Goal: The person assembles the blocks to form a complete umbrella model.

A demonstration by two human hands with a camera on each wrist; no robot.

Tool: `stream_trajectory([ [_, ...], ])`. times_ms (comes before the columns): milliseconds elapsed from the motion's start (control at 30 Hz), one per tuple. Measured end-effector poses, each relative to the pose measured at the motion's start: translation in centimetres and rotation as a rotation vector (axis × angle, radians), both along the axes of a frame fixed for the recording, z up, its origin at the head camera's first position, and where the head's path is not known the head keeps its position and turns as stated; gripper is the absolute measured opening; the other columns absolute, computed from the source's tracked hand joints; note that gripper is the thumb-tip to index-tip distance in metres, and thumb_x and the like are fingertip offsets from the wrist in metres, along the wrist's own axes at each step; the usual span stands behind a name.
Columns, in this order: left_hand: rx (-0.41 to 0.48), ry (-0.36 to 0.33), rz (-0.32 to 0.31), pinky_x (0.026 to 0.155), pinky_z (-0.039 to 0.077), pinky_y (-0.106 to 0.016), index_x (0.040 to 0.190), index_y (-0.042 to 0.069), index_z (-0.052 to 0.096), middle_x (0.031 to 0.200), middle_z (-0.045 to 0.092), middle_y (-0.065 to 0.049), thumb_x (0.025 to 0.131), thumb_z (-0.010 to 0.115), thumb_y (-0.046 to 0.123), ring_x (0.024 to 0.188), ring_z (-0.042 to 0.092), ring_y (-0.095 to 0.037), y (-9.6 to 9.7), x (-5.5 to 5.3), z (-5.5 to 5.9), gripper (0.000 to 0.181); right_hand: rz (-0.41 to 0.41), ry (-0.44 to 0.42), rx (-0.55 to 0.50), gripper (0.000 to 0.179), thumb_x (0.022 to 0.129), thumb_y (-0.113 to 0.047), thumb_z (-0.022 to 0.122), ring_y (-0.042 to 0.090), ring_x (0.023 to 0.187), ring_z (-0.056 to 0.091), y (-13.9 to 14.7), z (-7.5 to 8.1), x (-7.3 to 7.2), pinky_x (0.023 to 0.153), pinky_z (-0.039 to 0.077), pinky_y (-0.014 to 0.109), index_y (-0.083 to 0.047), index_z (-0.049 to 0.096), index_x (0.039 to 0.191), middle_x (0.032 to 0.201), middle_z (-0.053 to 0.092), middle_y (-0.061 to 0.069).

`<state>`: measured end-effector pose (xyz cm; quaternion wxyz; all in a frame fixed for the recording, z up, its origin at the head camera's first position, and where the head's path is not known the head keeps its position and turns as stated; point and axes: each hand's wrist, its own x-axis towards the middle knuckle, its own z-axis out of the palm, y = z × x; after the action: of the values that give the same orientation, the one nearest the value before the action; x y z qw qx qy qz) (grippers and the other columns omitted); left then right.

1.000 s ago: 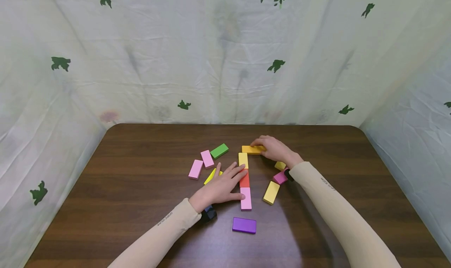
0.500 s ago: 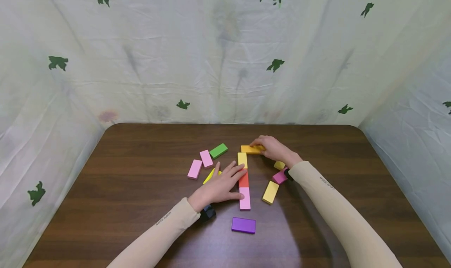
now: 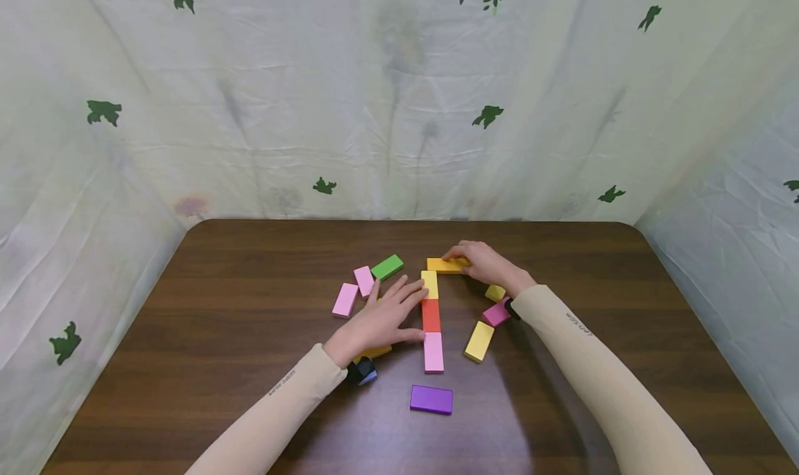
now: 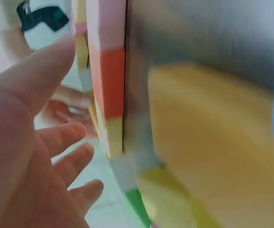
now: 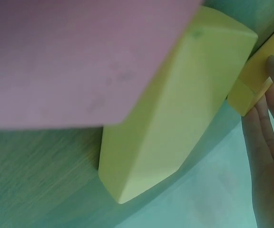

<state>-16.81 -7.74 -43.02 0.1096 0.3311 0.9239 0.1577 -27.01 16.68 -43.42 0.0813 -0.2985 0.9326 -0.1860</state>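
A straight row of rectangular blocks runs away from me on the table: pink [image 3: 433, 353], red [image 3: 431, 315], then pale yellow [image 3: 428, 279]. At its far end an orange block [image 3: 437, 265] lies crosswise, reaching to the right. My right hand [image 3: 490, 265] pinches this orange block, thumb on one side and fingers on the other in the right wrist view. My left hand [image 3: 379, 321] hovers along the left side of the row, fingers spread and fairly straight, fingertips near the pale yellow block. Between its fingers and thumb the left wrist view shows nothing held.
Left of the row lie a green block [image 3: 388, 267], two pink blocks [image 3: 345, 300] and an orange one [image 3: 374, 352] partly under my left hand. To the right are yellow [image 3: 479, 341] and magenta [image 3: 496, 313] blocks. A purple block [image 3: 431, 399] lies nearest me.
My left hand has drawn back leftward off the red and pink blocks, uncovering them and an orange block near its wrist. My right hand stays on the orange crosswise block.
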Motion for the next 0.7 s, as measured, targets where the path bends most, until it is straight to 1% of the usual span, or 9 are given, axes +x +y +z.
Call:
stream_trajectory([
  [100, 0.012, 0.015, 0.022, 0.105, 0.005, -0.068, 0.148, 0.01, 0.036, 0.155, 0.028, -0.007, 0.089, 0.064, 0.046, 0.143, 0.014, -0.032, -0.7, -0.6, 0.1, 0.075, -0.004, -0.008, 0.001, 0.036, 0.087, 0.007, 0.059, 0.026, 0.104, 0.055, 0.0, -0.1, 0.0, 0.098, 0.042, 0.042, -0.007, 0.067, 0.119, 0.111, 0.062, 0.009],
  [233, -0.023, 0.026, 0.05, 0.105, 0.005, -0.067, 0.149, 0.009, 0.034, 0.155, 0.025, -0.008, 0.09, 0.063, 0.044, 0.143, 0.017, -0.032, -1.7, -1.4, 0.2, 0.074, 0.004, -0.008, -0.001, 0.036, 0.086, 0.008, 0.06, 0.026, 0.104, 0.055, 0.1, -0.2, -0.1, 0.098, 0.042, 0.042, -0.007, 0.067, 0.119, 0.111, 0.062, 0.009],
  [333, -0.058, 0.004, 0.079, 0.106, 0.004, -0.066, 0.15, 0.008, 0.032, 0.156, 0.023, -0.009, 0.091, 0.062, 0.044, 0.143, 0.017, -0.031, -2.3, -1.9, 0.3, 0.075, 0.013, 0.001, -0.001, 0.036, 0.086, 0.008, 0.059, 0.026, 0.104, 0.056, 0.1, -0.2, -0.1, 0.097, 0.042, 0.042, -0.007, 0.067, 0.118, 0.111, 0.062, 0.009],
  [500, -0.105, -0.065, 0.127, 0.107, 0.0, -0.064, 0.15, 0.009, 0.031, 0.157, 0.021, -0.009, 0.092, 0.058, 0.046, 0.144, 0.014, -0.029, -3.1, -2.6, 0.6, 0.074, 0.026, 0.01, -0.005, 0.036, 0.085, 0.009, 0.06, 0.026, 0.103, 0.056, 0.1, -0.1, -0.1, 0.096, 0.043, 0.041, -0.005, 0.067, 0.117, 0.11, 0.062, 0.01],
  [600, -0.118, -0.084, 0.13, 0.107, 0.0, -0.065, 0.149, 0.007, 0.033, 0.156, 0.022, -0.01, 0.094, 0.057, 0.045, 0.143, 0.014, -0.03, -3.4, -3.0, 0.8, 0.072, 0.038, 0.017, -0.012, 0.035, 0.085, 0.009, 0.06, 0.026, 0.101, 0.056, 0.1, 0.1, -0.1, 0.095, 0.044, 0.041, -0.004, 0.067, 0.116, 0.109, 0.062, 0.01],
  [700, -0.124, -0.083, 0.126, 0.106, 0.001, -0.066, 0.148, 0.003, 0.034, 0.156, 0.023, -0.011, 0.095, 0.056, 0.044, 0.143, 0.015, -0.032, -3.7, -3.3, 0.8, 0.07, 0.045, 0.023, -0.012, 0.034, 0.085, 0.009, 0.061, 0.026, 0.101, 0.057, 0.1, 0.1, -0.1, 0.095, 0.044, 0.041, -0.003, 0.067, 0.115, 0.108, 0.062, 0.01],
])
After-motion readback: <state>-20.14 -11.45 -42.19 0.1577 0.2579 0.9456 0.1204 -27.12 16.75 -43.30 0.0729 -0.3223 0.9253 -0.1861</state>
